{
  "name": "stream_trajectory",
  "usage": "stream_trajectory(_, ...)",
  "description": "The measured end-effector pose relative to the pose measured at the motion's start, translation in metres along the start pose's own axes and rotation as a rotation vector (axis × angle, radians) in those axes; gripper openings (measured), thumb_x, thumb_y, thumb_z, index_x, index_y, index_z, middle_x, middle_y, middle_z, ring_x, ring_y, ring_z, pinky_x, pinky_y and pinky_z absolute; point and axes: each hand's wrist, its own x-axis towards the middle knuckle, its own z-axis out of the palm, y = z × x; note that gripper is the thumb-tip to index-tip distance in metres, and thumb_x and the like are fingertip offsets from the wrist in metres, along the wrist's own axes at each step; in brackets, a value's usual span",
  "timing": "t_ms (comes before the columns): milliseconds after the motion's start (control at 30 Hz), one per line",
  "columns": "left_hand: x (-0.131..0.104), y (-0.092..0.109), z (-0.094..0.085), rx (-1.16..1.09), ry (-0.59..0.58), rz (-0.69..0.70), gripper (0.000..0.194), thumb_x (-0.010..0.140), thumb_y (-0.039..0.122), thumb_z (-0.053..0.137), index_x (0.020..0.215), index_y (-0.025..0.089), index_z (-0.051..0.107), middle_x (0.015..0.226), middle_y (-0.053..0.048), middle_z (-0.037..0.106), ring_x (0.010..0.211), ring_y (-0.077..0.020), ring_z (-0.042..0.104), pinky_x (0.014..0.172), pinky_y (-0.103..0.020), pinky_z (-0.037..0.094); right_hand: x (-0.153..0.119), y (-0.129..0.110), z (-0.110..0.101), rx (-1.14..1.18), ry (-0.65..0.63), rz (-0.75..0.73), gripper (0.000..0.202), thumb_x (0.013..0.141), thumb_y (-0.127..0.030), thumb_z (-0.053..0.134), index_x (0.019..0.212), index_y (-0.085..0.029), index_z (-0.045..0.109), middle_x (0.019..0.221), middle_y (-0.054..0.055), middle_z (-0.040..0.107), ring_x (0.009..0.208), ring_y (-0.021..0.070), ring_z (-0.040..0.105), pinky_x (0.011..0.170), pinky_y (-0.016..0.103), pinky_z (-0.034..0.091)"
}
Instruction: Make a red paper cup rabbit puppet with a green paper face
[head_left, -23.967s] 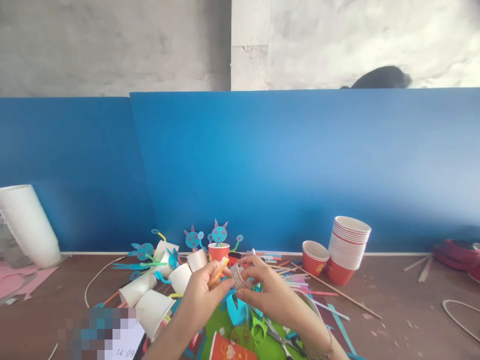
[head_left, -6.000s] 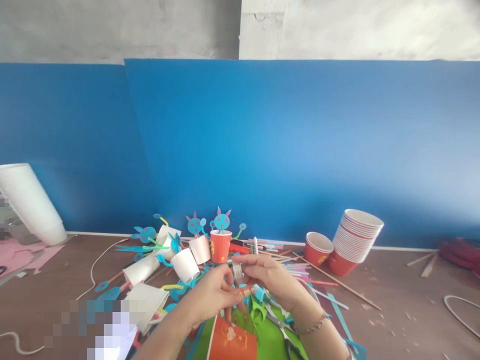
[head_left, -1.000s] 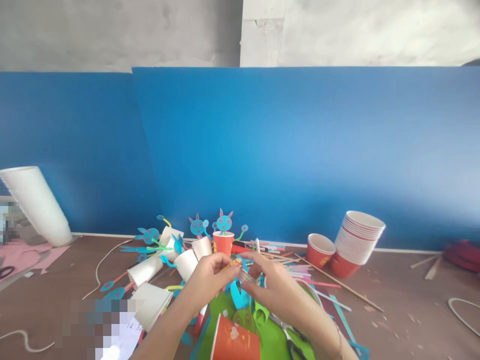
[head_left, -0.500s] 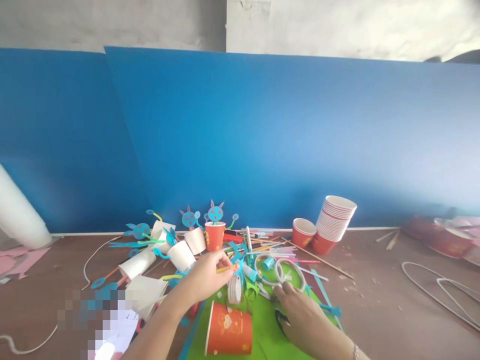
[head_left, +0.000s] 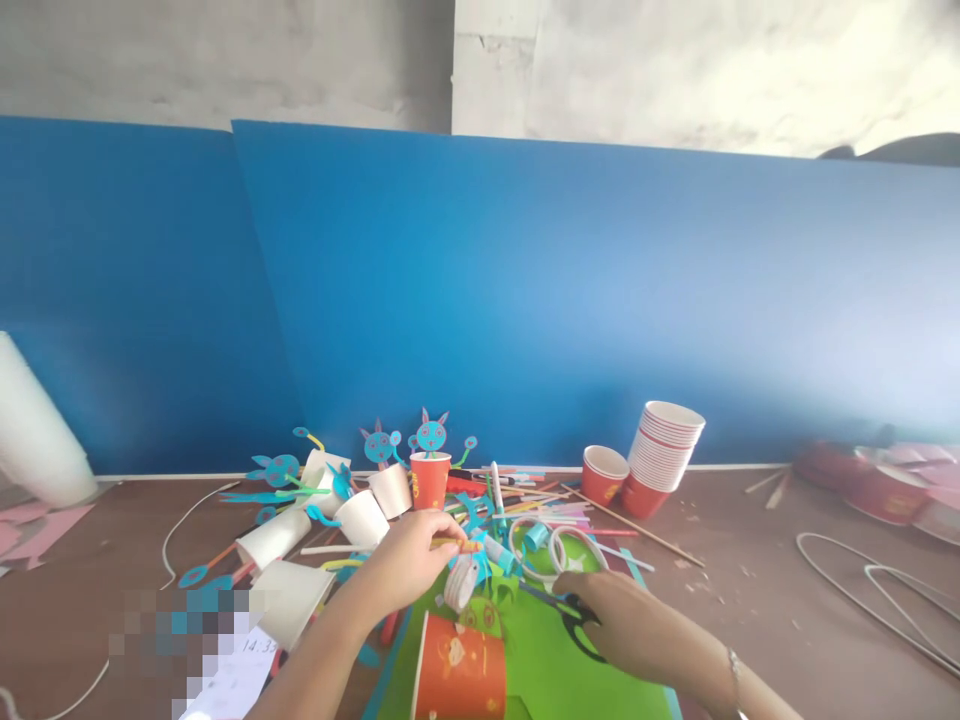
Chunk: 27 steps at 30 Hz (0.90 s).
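My left hand point(head_left: 420, 555) is closed, pinching a short yellow-orange straw point(head_left: 468, 546) above the clutter. In my right hand point(head_left: 626, 610) is a pair of scissors with black handles point(head_left: 583, 632), its blades pointing left over the green paper point(head_left: 577, 680). A roll of white tape point(head_left: 460, 584) stands tilted just below my left hand. Nearer to me, an orange-red paper cup point(head_left: 461, 668) lies on its side. A green paper face point(head_left: 481, 613) peeks out behind it. Small light-blue tubes point(head_left: 499, 553) and blue paper scraps lie between the hands.
Paper-cup figures with blue cat heads point(head_left: 431, 436) stand or lie at the left back. A tall cup stack point(head_left: 663, 450) and a shorter one point(head_left: 604, 474) are at the back right. White tape rings point(head_left: 576, 550), straws and a long stick point(head_left: 637, 525) lie mid-table. A white cable point(head_left: 832, 585) curls at right.
My right hand has moved right with the scissors, whose handles and blades now show more plainly. The tape roll leans more. My left hand stays nearly in place, and the view has tilted slightly.
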Motion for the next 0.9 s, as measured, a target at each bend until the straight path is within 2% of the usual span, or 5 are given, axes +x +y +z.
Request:
stream_trajectory(167, 0.002, -0.001, -0.002, -0.008, 0.045, -0.004, 0.015, 0.078, 0.027, 0.052, 0.082, 0.02, 0.066, 0.09, -0.004, 0.073, 0.089, -0.0222, 0.065, 0.079, -0.028, 0.047, -0.009, 0.002, -0.027, -0.039, -0.087, 0.084, 0.041, 0.054, -0.024, 0.073, 0.095, -0.024, 0.072, 0.091, 0.008, 0.07, 0.085, 0.0303, 0.061, 0.064, 0.032, 0.04)
stream_trajectory(300, 0.002, 0.002, -0.003, -0.033, 0.039, -0.021, 0.014, 0.078, 0.028, 0.053, 0.079, 0.02, 0.065, 0.085, -0.003, 0.072, 0.086, -0.0219, 0.065, 0.077, -0.028, 0.046, -0.013, -0.006, -0.045, 0.001, -0.071, 0.082, 0.028, 0.057, -0.025, 0.073, 0.085, -0.028, 0.073, 0.079, 0.002, 0.069, 0.071, 0.0228, 0.06, 0.056, 0.027, 0.037)
stream_trajectory(433, -0.002, 0.009, -0.003, -0.041, 0.022, 0.003, 0.015, 0.08, 0.028, 0.052, 0.078, 0.02, 0.064, 0.084, -0.002, 0.07, 0.086, -0.0204, 0.063, 0.076, -0.027, 0.045, -0.002, -0.023, -0.044, 0.112, 0.056, -0.087, 0.031, 0.064, -0.023, 0.068, 0.094, -0.029, 0.071, 0.081, 0.001, 0.069, 0.071, 0.0193, 0.059, 0.058, 0.026, 0.037)
stream_trajectory(600, -0.005, 0.021, -0.004, 0.042, -0.001, 0.062, 0.017, 0.081, 0.032, 0.055, 0.075, 0.021, 0.066, 0.082, 0.0, 0.064, 0.081, -0.0185, 0.06, 0.071, -0.026, 0.041, 0.012, -0.043, -0.038, 0.087, 0.065, -0.219, 0.032, 0.068, -0.024, 0.065, 0.099, -0.026, 0.07, 0.083, 0.002, 0.069, 0.072, 0.0183, 0.059, 0.06, 0.025, 0.038)
stream_trajectory(900, -0.006, 0.024, -0.003, 0.033, -0.024, 0.071, 0.019, 0.081, 0.035, 0.055, 0.075, 0.021, 0.066, 0.083, -0.001, 0.063, 0.081, -0.0184, 0.058, 0.069, -0.025, 0.04, 0.022, -0.046, -0.038, -0.01, 0.075, -0.323, 0.009, 0.071, -0.025, 0.063, 0.076, -0.025, 0.07, 0.062, -0.002, 0.062, 0.055, 0.0124, 0.046, 0.05, 0.023, 0.026)
